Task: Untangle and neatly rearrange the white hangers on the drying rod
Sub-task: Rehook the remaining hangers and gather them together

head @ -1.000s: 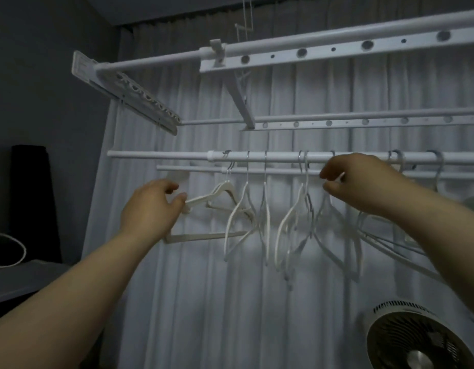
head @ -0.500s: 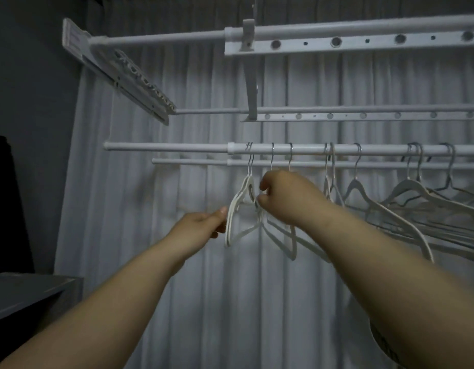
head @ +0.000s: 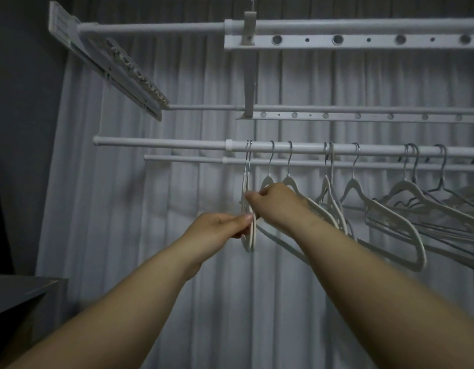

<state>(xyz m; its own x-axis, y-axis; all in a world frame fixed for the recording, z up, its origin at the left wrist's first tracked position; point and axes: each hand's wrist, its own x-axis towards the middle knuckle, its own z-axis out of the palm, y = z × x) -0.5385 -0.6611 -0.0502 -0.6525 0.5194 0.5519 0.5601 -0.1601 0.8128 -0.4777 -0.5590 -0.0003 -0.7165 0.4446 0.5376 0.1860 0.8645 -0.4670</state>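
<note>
Hangers, white (head: 406,206), are hung by metal hooks along the drying rod (head: 297,148), which runs approx. 9 to 3 o'clock across mid-frame in the head view (only view given). A second, thinner rod (head: 182,157) is seen just behind and below it. Two hangers at the left end of the row (head: 250,233) are pressed flat together, edge-on to the camera, hooks side by side on the rod next to a white collar (head: 229,147).

L hand (head: 217,226) is reached up from 7 o'clock; thumb and fingers are pinched shut on the lower part of that edge-on pair. R hand (head: 278,202) comes in from 4 o'clock, fingertips closed on the same pair slightly higher up, w/ its back touching the next hangers' shoulders.

Toward 3 o'clock the remaining hangers are fanned at an angle; the far-right ones overlap in a tangle, exact count can't be told. A perforated rack bar (head: 363,41) is mounted at 12–1 o'clock. A pale curtain (head: 150,209) fills the bkgd; a dark shelf edge (head: 25,291) is seen at 8 o'clock.
</note>
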